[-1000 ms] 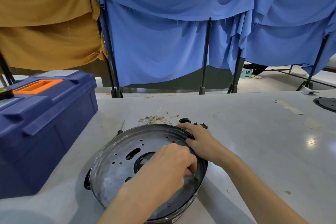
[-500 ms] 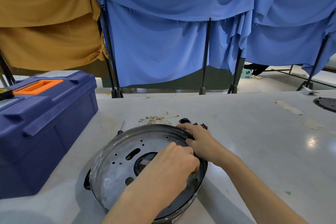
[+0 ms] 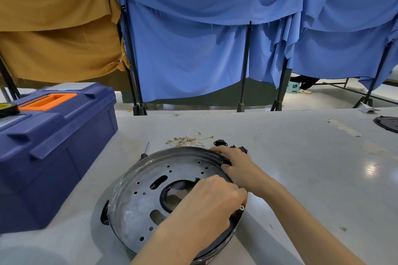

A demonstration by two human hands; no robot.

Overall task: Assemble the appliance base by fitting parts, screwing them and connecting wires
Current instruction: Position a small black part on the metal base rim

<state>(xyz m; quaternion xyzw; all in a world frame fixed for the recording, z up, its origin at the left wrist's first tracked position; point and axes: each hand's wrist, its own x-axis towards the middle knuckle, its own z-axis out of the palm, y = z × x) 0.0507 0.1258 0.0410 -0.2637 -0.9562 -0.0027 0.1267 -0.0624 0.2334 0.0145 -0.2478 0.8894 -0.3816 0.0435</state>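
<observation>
The round metal appliance base (image 3: 146, 198) lies on the grey table, with a dark central opening and several small holes in its plate. My left hand (image 3: 210, 198) hovers over the base's right side with its fingers curled, and a small silvery screw-like piece (image 3: 241, 207) shows at its fingertips by the rim. My right hand (image 3: 238, 166) grips the base's far right rim, fingers hooked over the edge. What lies under my left palm is hidden.
Behind the base lie a screwdriver (image 3: 144, 150), a bundle of wires with gold terminals (image 3: 187, 139) and small black parts (image 3: 220, 142). A blue toolbox (image 3: 49, 146) stands at the left. A black round plate (image 3: 387, 123) sits at the far right edge.
My left hand has shifted a little to the right, towards the rim, uncovering more of the central opening. My right hand has stayed on the rim.
</observation>
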